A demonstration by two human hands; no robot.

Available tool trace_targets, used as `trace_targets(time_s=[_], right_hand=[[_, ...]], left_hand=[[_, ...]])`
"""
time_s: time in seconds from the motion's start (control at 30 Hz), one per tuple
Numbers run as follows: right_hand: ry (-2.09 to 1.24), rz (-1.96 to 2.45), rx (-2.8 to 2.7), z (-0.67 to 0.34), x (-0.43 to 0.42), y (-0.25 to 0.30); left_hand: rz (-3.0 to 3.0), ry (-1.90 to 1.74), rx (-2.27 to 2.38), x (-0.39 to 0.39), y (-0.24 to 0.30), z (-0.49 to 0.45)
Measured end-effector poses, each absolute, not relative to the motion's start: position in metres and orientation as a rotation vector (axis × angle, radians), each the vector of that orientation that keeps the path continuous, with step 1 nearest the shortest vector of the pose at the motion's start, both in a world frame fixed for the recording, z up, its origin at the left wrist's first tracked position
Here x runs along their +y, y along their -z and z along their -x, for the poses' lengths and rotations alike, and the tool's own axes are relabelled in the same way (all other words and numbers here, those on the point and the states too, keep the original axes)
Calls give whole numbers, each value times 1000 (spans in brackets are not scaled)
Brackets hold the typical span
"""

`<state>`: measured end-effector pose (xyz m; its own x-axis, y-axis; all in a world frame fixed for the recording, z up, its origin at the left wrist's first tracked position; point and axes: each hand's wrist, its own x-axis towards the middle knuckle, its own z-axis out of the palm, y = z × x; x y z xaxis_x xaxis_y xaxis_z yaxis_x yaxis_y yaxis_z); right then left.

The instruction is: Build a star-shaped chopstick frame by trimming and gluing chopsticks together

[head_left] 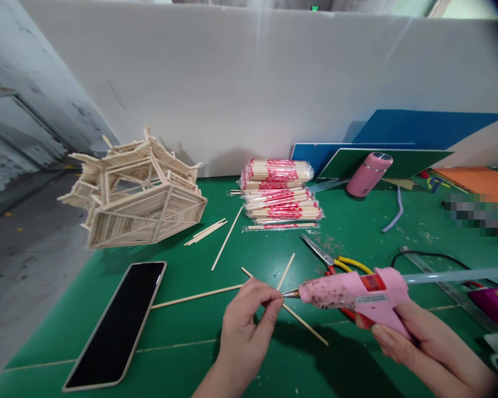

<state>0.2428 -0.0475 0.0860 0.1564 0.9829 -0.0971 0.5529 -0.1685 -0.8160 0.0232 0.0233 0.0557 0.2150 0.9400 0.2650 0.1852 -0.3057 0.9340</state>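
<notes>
My left hand [249, 323] is closed in a pinch on thin wooden sticks at the front middle of the table. One wooden stick [305, 324] slants out to the lower right, and a second stick [286, 271] points up and away. A longer stick [197, 297] runs left from behind my fingers to the phone; whether I hold it too, I cannot tell. Wrapped round the handle of a pink hot glue gun [348, 290] is my right hand [423, 337]. The metal nozzle is right at my left fingertips, where the sticks cross. A clear glue stick pokes out of the gun's back.
A model built of wooden sticks [149, 210] stands back left. Near it lie loose sticks [207, 232] and plastic-wrapped chopstick packs [280, 202]. A phone [118, 326] lies front left. Scissors [319, 251], yellow-handled pliers and a pink bottle [367, 176] are to the right.
</notes>
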Motion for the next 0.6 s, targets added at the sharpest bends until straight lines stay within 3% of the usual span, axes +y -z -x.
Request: trace_targets(time_s=[0.6], right_hand=[[-874,1805,-1496,-244,-49,-84]], left_hand=[[-1722,-1202,1027,25,-51,-23]])
